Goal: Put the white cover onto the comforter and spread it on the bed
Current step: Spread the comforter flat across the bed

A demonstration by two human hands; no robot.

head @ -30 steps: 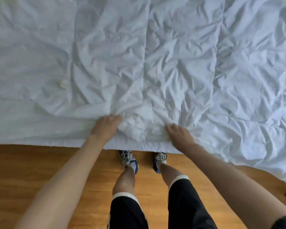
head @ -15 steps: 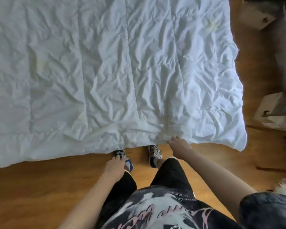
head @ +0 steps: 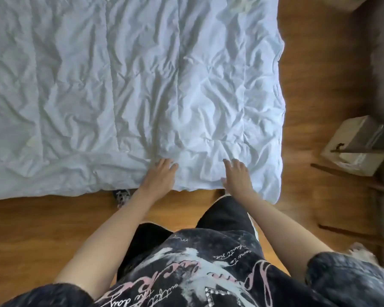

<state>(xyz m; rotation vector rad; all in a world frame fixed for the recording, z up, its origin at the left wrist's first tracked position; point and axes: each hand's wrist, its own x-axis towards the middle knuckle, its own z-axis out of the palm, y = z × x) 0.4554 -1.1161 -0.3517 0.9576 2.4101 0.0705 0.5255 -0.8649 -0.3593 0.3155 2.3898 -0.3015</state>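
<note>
nearest the camera: dark printed shirt (head: 186,273) & black shorts (head: 226,218), one shoe (head: 121,194) peeking out under the fabric edge on the wood floor (head: 42,229); person stands right at the near hem; left hand (head: 161,176) lies flat on the white comforter (head: 131,85) just inside the hem, fingers straight & spread, gripping nothing; right hand (head: 236,173) same, relaxed & released, fingers pointing away, near the near right corner (head: 273,193); comforter is spread wide over the bed, hanging a bit past the near edge, right side ending at the floor strip by a cardboard box (head: 355,145) & a grey wall or furniture edge, can't tell which; cover looks already on, though can't confirm from here, so the step in hand is prob smoothing; to do it well: keep palms flat, push outward from the middle w/ both hands toward the right corner & the hem, don't bunch; creases fan out from btw the hands, so sweep along them, not across; then tug the corner square so the overhang evens out; farther up the quilting seams run roughly straight but the surface is heavily wrinkled, needs a shake or long strokes; far edge out of view.
</note>
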